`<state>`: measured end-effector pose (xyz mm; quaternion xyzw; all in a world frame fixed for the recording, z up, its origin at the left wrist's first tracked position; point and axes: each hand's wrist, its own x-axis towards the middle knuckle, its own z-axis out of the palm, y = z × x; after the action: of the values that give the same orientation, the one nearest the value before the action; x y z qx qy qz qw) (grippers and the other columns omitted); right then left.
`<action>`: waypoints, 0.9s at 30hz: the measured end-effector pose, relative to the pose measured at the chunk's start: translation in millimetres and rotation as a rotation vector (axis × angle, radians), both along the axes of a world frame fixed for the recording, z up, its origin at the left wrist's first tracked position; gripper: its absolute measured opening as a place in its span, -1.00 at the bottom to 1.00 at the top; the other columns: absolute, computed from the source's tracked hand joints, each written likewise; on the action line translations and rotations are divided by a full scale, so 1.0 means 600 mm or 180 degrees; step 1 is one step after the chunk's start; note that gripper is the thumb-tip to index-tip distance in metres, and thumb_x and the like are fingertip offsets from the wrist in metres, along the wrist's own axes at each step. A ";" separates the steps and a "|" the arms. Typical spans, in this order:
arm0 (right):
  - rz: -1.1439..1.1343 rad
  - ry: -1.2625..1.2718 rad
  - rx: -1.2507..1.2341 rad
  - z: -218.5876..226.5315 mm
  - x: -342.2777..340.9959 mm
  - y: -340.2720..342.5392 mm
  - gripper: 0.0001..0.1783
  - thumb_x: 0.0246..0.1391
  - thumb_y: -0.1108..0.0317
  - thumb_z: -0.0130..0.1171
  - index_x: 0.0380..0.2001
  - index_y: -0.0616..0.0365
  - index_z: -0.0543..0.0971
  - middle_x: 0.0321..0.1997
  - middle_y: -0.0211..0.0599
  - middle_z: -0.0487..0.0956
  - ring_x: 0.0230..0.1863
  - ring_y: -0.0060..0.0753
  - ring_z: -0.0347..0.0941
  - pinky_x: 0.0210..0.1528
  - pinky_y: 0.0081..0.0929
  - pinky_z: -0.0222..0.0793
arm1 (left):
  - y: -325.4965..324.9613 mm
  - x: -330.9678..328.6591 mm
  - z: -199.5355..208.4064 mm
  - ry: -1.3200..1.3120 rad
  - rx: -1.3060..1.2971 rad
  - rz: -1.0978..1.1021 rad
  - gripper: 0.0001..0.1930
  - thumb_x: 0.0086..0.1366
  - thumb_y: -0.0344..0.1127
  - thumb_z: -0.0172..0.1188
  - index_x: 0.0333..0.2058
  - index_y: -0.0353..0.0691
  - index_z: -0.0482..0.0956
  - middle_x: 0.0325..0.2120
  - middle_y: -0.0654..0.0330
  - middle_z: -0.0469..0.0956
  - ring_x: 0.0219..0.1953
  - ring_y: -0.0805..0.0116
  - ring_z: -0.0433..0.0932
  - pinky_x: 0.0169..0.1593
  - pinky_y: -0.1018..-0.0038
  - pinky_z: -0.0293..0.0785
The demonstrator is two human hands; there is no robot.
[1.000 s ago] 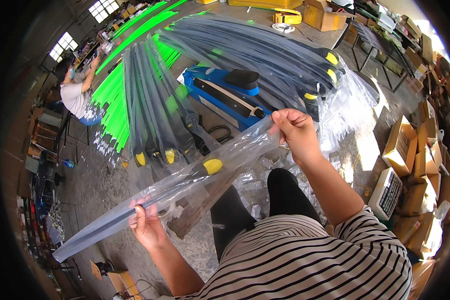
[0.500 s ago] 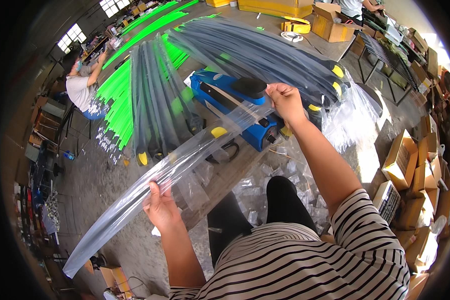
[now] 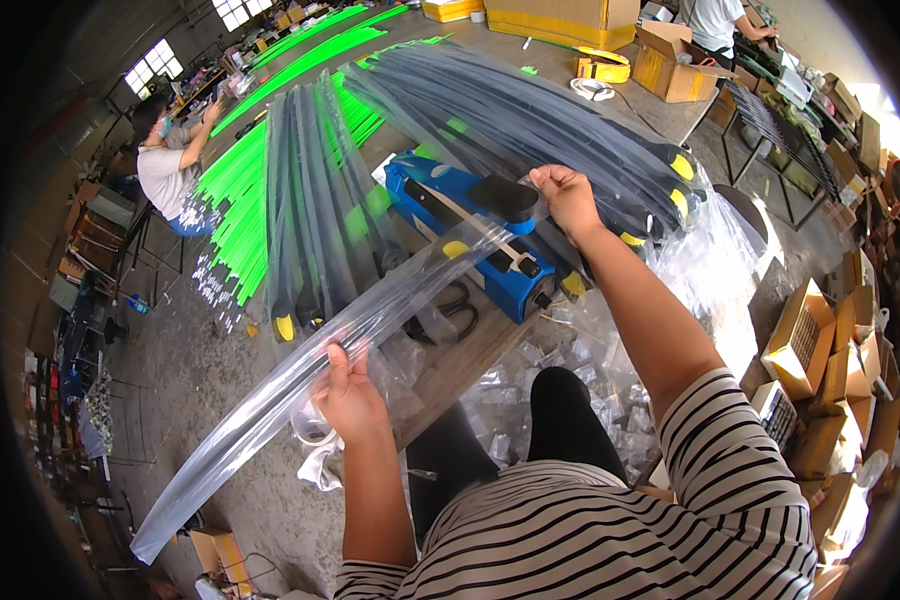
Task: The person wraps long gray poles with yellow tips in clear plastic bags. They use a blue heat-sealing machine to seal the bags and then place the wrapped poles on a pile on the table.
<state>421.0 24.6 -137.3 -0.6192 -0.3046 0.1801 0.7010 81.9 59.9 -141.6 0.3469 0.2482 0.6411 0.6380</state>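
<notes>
A long clear plastic sleeve (image 3: 270, 408) runs diagonally from the lower left up to a blue bag sealer (image 3: 518, 292) on the table. Inside it lies a long dark strip with a yellow tip (image 3: 456, 248). My left hand (image 3: 352, 398) is closed around the sleeve near its middle, thumb on top. At the sleeve's upper end, my right hand (image 3: 567, 200) pinches the thin film beside the sealer's black-padded arm (image 3: 502, 198). Black-handled scissors (image 3: 460, 312) lie under the sleeve, partly hidden.
Sleeved dark strips with yellow tips lie in two bundles, left (image 3: 310, 200) and right (image 3: 530, 120), over bright green rods (image 3: 235, 230). Loose plastic film (image 3: 710, 240) hangs at the right. Cartons (image 3: 800, 335) line the right side. A person (image 3: 168, 165) sits far left; another stands far right.
My left hand has moved a little right and up along with the sleeve. The yellow tip is now closer to the sealer and my right hand, which keeps its pinch. The view has shifted slightly.
</notes>
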 end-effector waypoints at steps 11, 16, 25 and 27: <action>-0.0046 -0.0124 -0.0119 -0.018 -0.008 0.003 -0.83 0.04 0.32 0.10 -0.48 0.20 0.56 -0.67 -0.62 0.39 -0.66 -0.77 0.07 -0.61 -0.73 0.02 | -0.005 -0.001 0.006 0.0044 0.0032 0.0022 -0.83 0.17 -0.44 0.08 -0.33 -0.47 0.46 -0.31 0.03 0.49 -0.26 0.28 0.50 -0.11 0.39 0.49; -0.0247 0.0035 -0.0238 -0.015 -0.009 0.002 -0.81 0.04 0.32 0.10 -0.44 0.24 0.57 -0.63 -0.54 0.44 -0.60 -0.72 0.17 -0.51 -0.70 0.14 | 0.001 0.002 -0.003 -0.0001 0.0106 0.0050 -0.82 0.18 -0.43 0.07 -0.32 -0.47 0.45 -0.30 0.02 0.49 -0.26 0.29 0.50 -0.14 0.40 0.50; -0.1215 -0.3112 0.0097 0.096 -0.079 -0.073 -0.71 -0.22 0.59 0.04 -0.31 0.21 0.54 -0.25 -0.23 0.48 -0.21 -0.22 0.39 -0.19 -0.47 0.28 | 0.001 -0.003 -0.010 -0.0032 0.0037 0.0025 -0.81 0.19 -0.43 0.06 -0.28 -0.46 0.43 -0.28 0.04 0.48 -0.24 0.29 0.50 -0.14 0.44 0.50; -0.1061 -0.3683 0.0370 0.131 -0.106 -0.103 -0.65 -0.32 0.62 0.03 -0.32 0.17 0.54 -0.21 -0.27 0.48 -0.16 -0.20 0.38 -0.10 -0.39 0.26 | 0.000 0.000 -0.009 -0.0033 0.0021 0.0046 -0.80 0.18 -0.42 0.07 -0.28 -0.46 0.43 -0.29 0.04 0.48 -0.24 0.29 0.50 -0.14 0.42 0.50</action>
<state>357.4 -37.4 -59.0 -0.6167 -0.5447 -0.3151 0.4730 82.1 59.8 -147.0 0.3439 0.2452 0.6483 0.6336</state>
